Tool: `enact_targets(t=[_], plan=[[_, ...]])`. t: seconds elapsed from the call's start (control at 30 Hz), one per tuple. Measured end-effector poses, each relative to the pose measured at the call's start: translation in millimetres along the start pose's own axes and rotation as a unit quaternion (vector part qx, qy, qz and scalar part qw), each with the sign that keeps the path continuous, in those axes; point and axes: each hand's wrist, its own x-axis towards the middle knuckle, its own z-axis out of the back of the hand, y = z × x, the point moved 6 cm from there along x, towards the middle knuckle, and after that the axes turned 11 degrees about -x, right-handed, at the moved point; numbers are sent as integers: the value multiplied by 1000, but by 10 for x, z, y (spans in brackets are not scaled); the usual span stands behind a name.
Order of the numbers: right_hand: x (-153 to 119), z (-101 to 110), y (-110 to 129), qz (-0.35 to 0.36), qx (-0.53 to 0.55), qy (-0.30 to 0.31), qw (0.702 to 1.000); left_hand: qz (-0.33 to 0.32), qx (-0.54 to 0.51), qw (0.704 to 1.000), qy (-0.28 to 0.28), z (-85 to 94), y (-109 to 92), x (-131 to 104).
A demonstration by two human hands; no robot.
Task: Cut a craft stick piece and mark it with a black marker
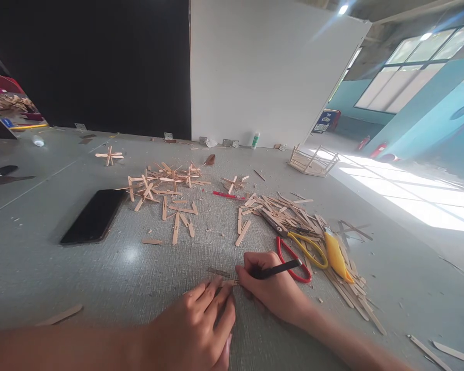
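My right hand (270, 283) is closed round a black pen (282, 268), its tip end down by a small wooden craft stick (231, 283). My left hand (204, 324) lies beside it with its fingertips pressing that stick against the table; the left part of the stick is hidden under the fingers. Just beyond the fingertips is a short, dark, see-through strip like a ruler piece (218, 271). To the right of my right hand rest scissors-like cutters with one red and one yellow handle (307, 250).
Loose craft sticks (294, 211) are heaped at right, with a yellow-handled tool (337, 257) on them. A black phone (95, 216) lies at left. Star-shaped stick assemblies (109, 155), a stick frame (313, 161) and a glue tube (255, 140) stand farther back, before an upright panel (266, 67).
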Motion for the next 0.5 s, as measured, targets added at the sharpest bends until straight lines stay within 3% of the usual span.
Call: enact_targets(t=[0.5], plan=[[8,16,24,16,-7,3,1000,-1,4,1000,-3,2,25,-4]])
